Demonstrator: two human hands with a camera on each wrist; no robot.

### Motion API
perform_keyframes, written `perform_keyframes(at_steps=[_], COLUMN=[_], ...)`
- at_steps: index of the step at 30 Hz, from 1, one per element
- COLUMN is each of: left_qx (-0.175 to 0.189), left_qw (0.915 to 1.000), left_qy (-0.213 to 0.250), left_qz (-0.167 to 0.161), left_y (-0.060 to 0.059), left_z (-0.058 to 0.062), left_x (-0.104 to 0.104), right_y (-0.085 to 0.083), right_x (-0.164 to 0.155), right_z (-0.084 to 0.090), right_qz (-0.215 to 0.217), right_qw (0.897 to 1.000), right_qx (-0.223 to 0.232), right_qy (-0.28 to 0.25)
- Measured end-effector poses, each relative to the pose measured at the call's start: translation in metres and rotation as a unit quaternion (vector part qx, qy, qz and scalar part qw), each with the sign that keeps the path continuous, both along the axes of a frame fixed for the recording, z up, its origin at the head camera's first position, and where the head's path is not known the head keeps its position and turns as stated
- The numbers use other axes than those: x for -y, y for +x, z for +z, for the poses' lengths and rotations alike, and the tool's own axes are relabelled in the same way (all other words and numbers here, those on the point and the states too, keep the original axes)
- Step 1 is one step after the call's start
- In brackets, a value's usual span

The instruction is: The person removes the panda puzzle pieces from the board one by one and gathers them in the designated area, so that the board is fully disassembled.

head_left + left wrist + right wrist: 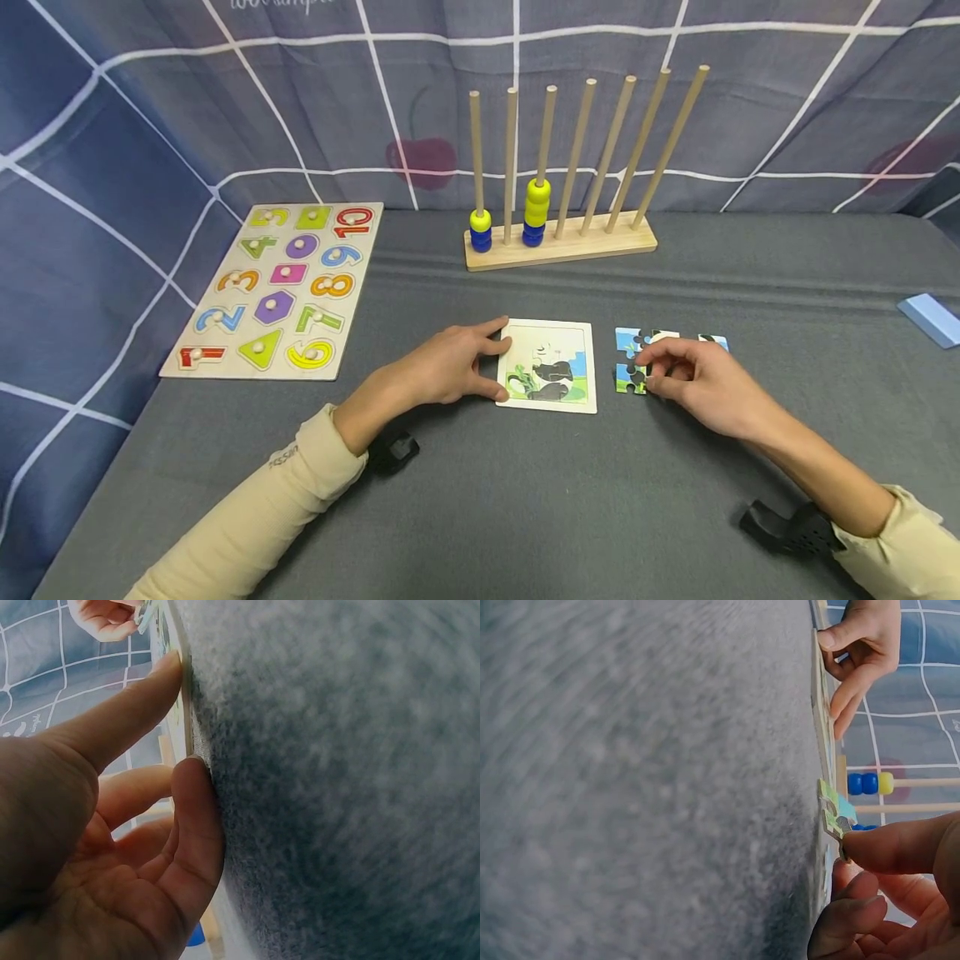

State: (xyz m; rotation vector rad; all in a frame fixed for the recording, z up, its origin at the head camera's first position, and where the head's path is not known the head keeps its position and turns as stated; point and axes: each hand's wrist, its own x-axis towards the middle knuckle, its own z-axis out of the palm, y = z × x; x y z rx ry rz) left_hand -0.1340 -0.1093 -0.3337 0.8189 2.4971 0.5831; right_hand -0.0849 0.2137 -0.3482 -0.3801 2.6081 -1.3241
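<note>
At the left of the head view, a wooden number-and-shape peg board [277, 287] is lying flat. Just left of centre, the left hand [450, 367] is bracing the square wooden panda puzzle tray [549, 365], thumb and fingers curled onto its left edge. Right of centre, the right hand [693, 379] is pinching the loose blue-and-green jigsaw pieces [632, 360] lying just beside the tray on the grey felt table [525, 500]. Judging from that fingertip pinch, the joined pieces could be separating or slipping free, and a sideways nudge could be shifting the tray.

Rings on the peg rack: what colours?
Yellow and blue rings on two pegs of the wooden rack; clearest in the head view.
</note>
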Motion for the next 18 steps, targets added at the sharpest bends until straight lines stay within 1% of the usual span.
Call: perform_keyframes(at_steps=[6,12,18], left_qx=[-0.004,-0.003,-0.004], left_qw=[0.9999,1.0000,1.0000], left_qy=[-0.010,-0.006,-0.003], left_qz=[0.000,0.000,-0.003], left_y=[-0.0015,-0.0018,-0.0008], left_z=[-0.0019,-0.0019,-0.0004], left_x=[-0.0013,-0.0006,-0.0002], right_y=[-0.0008,-0.0010,0.0000], right_x=[-0.0024,-0.0024,-0.0001], right_z=[-0.0024,-0.0008,-0.0021], right_qz=[-0.003,-0.012,0.006], right_qw=[0.999,0.999,0.995], right_qx=[-0.028,-0.026,-0.051], right_qy=[0.020,0.039,0.081])
